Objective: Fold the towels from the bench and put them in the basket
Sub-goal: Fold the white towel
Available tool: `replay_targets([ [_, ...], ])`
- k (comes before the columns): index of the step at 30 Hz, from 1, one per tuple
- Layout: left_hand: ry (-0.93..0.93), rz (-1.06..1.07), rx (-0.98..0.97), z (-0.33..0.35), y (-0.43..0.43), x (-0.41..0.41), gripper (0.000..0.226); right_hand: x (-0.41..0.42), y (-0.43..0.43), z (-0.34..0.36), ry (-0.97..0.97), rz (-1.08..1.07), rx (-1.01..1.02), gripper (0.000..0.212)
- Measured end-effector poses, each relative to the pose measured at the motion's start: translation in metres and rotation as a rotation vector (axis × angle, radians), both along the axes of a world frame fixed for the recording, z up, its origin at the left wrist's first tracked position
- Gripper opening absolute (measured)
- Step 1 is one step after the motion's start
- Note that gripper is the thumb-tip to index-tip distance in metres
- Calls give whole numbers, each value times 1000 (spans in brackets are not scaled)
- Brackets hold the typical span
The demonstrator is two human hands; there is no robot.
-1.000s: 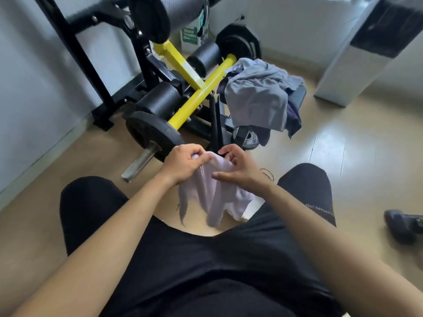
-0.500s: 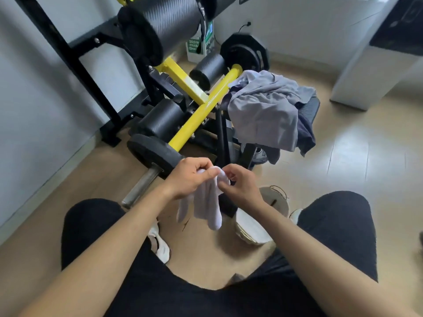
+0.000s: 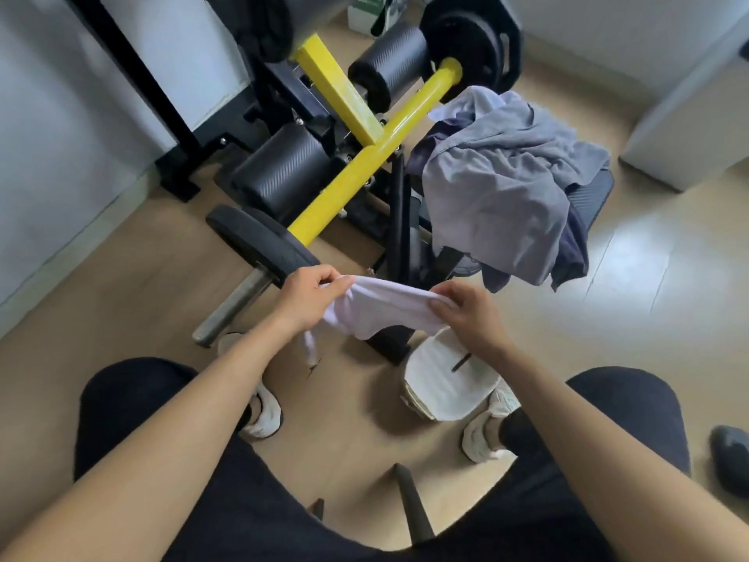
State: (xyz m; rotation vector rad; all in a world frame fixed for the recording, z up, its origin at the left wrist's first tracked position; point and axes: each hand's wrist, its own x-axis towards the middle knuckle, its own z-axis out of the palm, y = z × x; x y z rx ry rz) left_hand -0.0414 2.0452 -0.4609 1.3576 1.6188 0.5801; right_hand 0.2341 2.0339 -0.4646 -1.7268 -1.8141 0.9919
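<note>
While my left hand (image 3: 312,296) pinches one end of the white towel (image 3: 385,310), thumb and fingers closed on its top edge, the cloth stretches across to my right hand (image 3: 470,314), whose fingers are likewise closed on the other end. Between them the towel hangs in the air in a shallow sag, with a loose tail dropping below my left wrist. I judge this to be the folding step: the towel is pulled out lengthwise, not yet doubled over. Just below my right hand the basket (image 3: 413,393) sits on the floor between my shoes, with pale cloth already in it. Farther right and beyond, more grey and dark towels (image 3: 502,184) lie heaped on the bench (image 3: 587,196), waiting. Next I should bring the two ends together, keeping the edges even, fold again if needed, then lower it into the basket.
</note>
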Motion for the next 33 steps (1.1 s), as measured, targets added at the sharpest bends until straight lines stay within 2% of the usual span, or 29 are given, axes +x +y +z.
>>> replay_targets([
  [4, 23, 62, 46, -11, -17, 7, 35, 2, -23, 7, 176, -10, -10, 16],
  [6, 35, 125, 57, -6, -29, 10, 41, 2, -42, 17, 246, 45, -31, 28],
  [8, 32, 218, 81, 5, -35, 11, 47, 2, -60, 31, 251, 117, 4, 40],
  [10, 0, 244, 103, 16, -39, 8, 49, 3, -72, 42, 216, 150, 56, 37],
  [13, -87, 89, 118, 36, -56, 13, 52, 0, -89, 48, 177, 97, 150, 31],
  [16, -103, -133, 121, 47, -77, 16, 35, -11, -104, 45, 166, 84, 207, 42],
  [19, -161, -280, 120, 58, -91, 19, 31, -32, -113, 36, 159, 103, 228, 48],
  [22, -210, -349, 122, 72, -104, 21, 31, -54, -120, 26, 165, 104, 222, 40],
  [25, -259, -354, 155, 74, -112, 16, 28, -64, -119, 14, 89, 74, 255, 28],
  [29, -295, -216, 218, 62, -114, 9, 33, -54, -116, 6, 53, 7, 275, 28],
  [33, -174, -54, 230, 42, -113, 2, 43, -20, -118, 8, 122, 31, 105, 11],
])
